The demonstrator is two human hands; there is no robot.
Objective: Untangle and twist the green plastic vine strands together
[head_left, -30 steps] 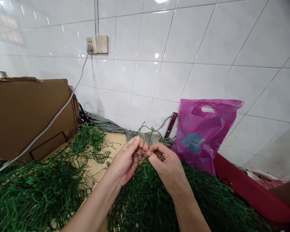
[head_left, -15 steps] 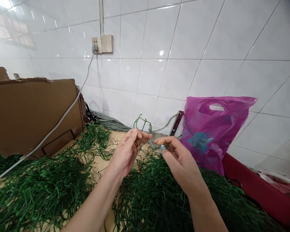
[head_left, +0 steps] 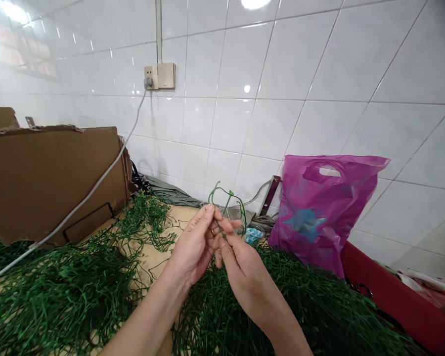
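Observation:
Thin green artificial plant stems (head_left: 243, 210) with curled tips rise above my left hand (head_left: 193, 244), whose thumb and fingers are pinched around their lower part. My right hand (head_left: 246, 272) meets it from the right, thumb and forefinger closed on the lower end of the same stems. The fingertips of both hands overlap, so the exact grip points are partly hidden. Just behind the right hand's fingers is a small blue-and-white patterned thing (head_left: 252, 236). Below both hands lies a large heap of similar green stems (head_left: 300, 301).
Another heap of green stems (head_left: 70, 287) covers the left of the tan surface (head_left: 183, 213). A cardboard box (head_left: 55, 183) stands at left, crossed by a grey cable (head_left: 96, 185) from a wall socket (head_left: 151, 76). To the right are a purple bag (head_left: 319, 212) and a red object (head_left: 396, 296).
My right hand has moved left and closed on the stems beside my left hand. The blue-and-white thing, earlier at the right fingers, now shows behind them. The view has tilted slightly up.

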